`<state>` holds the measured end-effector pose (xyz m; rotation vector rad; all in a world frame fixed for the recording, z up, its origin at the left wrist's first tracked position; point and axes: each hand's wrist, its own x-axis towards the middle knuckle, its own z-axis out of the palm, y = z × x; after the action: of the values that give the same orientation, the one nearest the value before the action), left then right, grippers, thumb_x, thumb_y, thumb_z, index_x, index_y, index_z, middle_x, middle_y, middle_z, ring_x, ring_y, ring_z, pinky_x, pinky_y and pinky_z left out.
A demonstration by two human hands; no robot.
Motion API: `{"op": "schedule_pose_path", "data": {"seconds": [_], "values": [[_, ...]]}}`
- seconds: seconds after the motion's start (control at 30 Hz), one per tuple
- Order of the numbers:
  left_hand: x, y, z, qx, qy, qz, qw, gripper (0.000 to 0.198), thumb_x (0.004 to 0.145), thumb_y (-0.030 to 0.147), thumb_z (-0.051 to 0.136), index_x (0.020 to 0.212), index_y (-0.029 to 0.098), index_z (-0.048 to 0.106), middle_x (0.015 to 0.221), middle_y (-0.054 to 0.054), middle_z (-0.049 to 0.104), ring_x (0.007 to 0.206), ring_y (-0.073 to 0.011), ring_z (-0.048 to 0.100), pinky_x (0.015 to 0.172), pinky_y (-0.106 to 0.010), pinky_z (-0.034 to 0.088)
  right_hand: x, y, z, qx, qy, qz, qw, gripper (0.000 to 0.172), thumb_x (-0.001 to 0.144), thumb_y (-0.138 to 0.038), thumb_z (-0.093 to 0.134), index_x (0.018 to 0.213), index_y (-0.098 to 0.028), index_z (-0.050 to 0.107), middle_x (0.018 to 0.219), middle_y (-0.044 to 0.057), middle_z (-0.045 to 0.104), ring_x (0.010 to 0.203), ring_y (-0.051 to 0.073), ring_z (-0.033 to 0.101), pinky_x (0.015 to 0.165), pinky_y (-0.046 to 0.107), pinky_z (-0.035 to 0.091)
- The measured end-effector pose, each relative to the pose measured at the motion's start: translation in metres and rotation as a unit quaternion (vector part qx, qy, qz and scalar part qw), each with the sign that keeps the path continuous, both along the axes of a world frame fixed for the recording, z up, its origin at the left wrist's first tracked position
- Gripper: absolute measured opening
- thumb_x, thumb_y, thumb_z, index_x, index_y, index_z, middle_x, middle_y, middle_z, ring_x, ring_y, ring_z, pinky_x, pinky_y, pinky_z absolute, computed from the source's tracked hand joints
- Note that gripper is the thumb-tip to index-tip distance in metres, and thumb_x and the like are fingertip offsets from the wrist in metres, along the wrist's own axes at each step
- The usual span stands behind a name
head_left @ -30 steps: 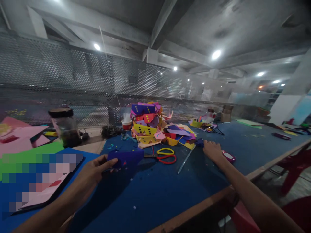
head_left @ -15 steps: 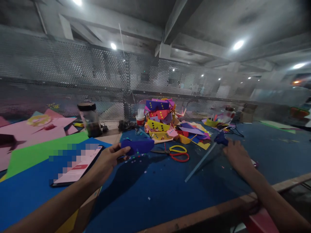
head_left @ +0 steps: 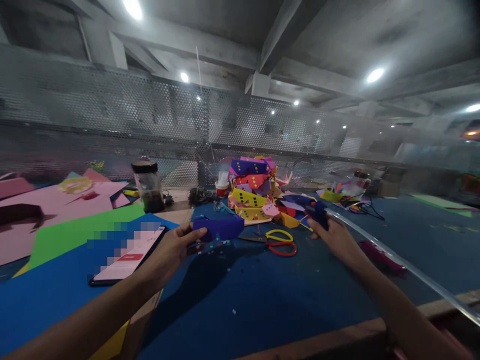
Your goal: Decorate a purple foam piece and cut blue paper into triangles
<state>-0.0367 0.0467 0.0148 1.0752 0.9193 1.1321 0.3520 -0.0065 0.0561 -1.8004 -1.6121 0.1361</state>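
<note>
My left hand (head_left: 179, 246) pinches a folded dark blue paper piece (head_left: 219, 227) by its left end, raised over the table. A dark blue glue gun (head_left: 318, 211) is gripped in my right hand (head_left: 334, 239), its nozzle pointing left. From the gun's back a long clear glue stick (head_left: 405, 267) runs out to the right, above my forearm. Between my hands, scissors (head_left: 279, 242) with one yellow and one red handle lie on the table. Behind them rises a stack of colourful paper cutouts (head_left: 250, 192) dotted with small squares.
A phone (head_left: 131, 257) lies on blue and green sheets (head_left: 90, 225) at left. A dark-lidded jar (head_left: 147, 187) stands behind, beside cables. A magenta object (head_left: 382, 257) sits to the right. Perforated metal screening (head_left: 161, 115) backs the blue table (head_left: 285, 305).
My right hand has moved left with the glue gun and turned it, so the glue stick swung from lower left to the right. My left hand still holds the blue paper piece.
</note>
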Motion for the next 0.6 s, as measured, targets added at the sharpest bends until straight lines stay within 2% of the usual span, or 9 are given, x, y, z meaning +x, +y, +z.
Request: {"op": "schedule_pose_path", "data": {"seconds": [0.1, 0.17, 0.27, 0.33, 0.5, 0.6], "values": [[0.001, -0.006, 0.0, -0.011, 0.007, -0.008, 1.0, 0.029, 0.076, 0.034, 0.083, 0.098, 0.019, 0.073, 0.097, -0.006, 0.075, 0.084, -0.0173, 0.069, 0.075, -0.026, 0.057, -0.036, 0.002, 0.006, -0.011, 0.033, 0.081, 0.996, 0.044, 0.093, -0.048, 0.05, 0.113, -0.012, 0.067, 0.067, 0.006, 0.071, 0.07, 0.027, 0.071, 0.07, 0.034, 0.053], [0.001, -0.011, -0.002, -0.022, 0.016, -0.01, 1.0, 0.027, 0.077, 0.035, 0.083, 0.096, 0.018, 0.073, 0.095, -0.006, 0.075, 0.083, -0.0175, 0.069, 0.074, -0.025, 0.057, -0.056, 0.004, 0.005, -0.034, 0.07, 0.116, 0.99, 0.043, 0.091, -0.046, 0.055, 0.116, -0.013, 0.066, 0.068, 0.005, 0.071, 0.064, 0.025, 0.07, 0.062, 0.034, 0.053], [0.0, -0.014, -0.006, -0.03, 0.018, -0.01, 0.999, 0.028, 0.078, 0.035, 0.082, 0.099, 0.019, 0.073, 0.099, -0.006, 0.074, 0.086, -0.0177, 0.068, 0.072, -0.024, 0.057, -0.08, 0.011, -0.004, -0.045, 0.144, 0.165, 0.975, 0.04, 0.088, -0.045, 0.061, 0.117, -0.017, 0.067, 0.088, 0.006, 0.074, 0.065, 0.021, 0.069, 0.061, 0.032, 0.054], [0.0, -0.015, -0.01, -0.028, 0.015, -0.008, 0.999, 0.028, 0.078, 0.034, 0.082, 0.1, 0.019, 0.073, 0.101, -0.006, 0.074, 0.086, -0.017, 0.068, 0.069, -0.022, 0.056, -0.094, 0.017, -0.013, -0.047, 0.181, 0.195, 0.963, 0.038, 0.086, -0.044, 0.065, 0.115, -0.02, 0.068, 0.094, 0.005, 0.073, 0.069, 0.02, 0.068, 0.06, 0.031, 0.054], [0.001, -0.016, -0.011, -0.04, 0.0, -0.017, 0.999, 0.029, 0.079, 0.032, 0.081, 0.104, 0.02, 0.073, 0.106, -0.006, 0.074, 0.086, -0.0153, 0.067, 0.071, -0.022, 0.058, -0.117, 0.027, -0.036, -0.018, 0.203, 0.2, 0.958, 0.037, 0.081, -0.047, 0.074, 0.108, -0.022, 0.071, 0.091, 0.002, 0.07, 0.077, 0.021, 0.065, 0.075, 0.034, 0.053], [0.002, -0.019, -0.008, -0.048, -0.018, -0.029, 0.998, 0.03, 0.079, 0.032, 0.082, 0.105, 0.02, 0.074, 0.106, -0.006, 0.075, 0.084, -0.0146, 0.068, 0.072, -0.022, 0.058, -0.123, 0.027, -0.043, -0.039, 0.221, 0.208, 0.952, 0.035, 0.082, -0.05, 0.073, 0.105, -0.023, 0.072, 0.084, 0.001, 0.069, 0.072, 0.019, 0.062, 0.072, 0.033, 0.051]]}}
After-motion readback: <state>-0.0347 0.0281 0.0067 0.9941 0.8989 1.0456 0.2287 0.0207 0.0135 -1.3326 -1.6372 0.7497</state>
